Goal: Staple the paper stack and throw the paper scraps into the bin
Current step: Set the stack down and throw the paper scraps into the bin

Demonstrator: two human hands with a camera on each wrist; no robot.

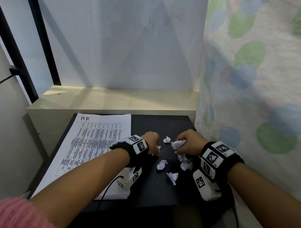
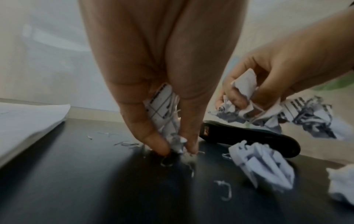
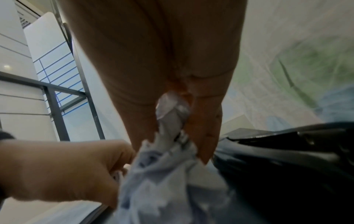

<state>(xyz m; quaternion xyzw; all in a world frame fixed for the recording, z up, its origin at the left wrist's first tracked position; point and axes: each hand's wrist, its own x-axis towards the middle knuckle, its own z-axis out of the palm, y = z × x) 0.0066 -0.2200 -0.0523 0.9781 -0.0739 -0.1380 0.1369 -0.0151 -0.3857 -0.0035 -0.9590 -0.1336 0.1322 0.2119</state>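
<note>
A printed paper stack (image 1: 90, 148) lies on the left of the black table (image 1: 152, 192). Several crumpled paper scraps (image 1: 162, 164) lie between my hands. My left hand (image 1: 152, 142) pinches a small printed scrap (image 2: 168, 115) against the tabletop, fingertips (image 2: 159, 145) pointing down. My right hand (image 1: 184, 141) grips a bunch of crumpled scraps (image 1: 178, 144), seen close in the right wrist view as a white wad (image 3: 172, 166). A black stapler (image 2: 249, 139) lies on the table under the right hand, hidden in the head view. No bin is in view.
Loose bent staples (image 2: 224, 189) lie scattered on the dark tabletop. A pale shelf (image 1: 110, 98) runs behind the table. A dotted curtain (image 1: 260, 88) hangs close on the right. Black metal bars (image 1: 34, 27) stand at the left.
</note>
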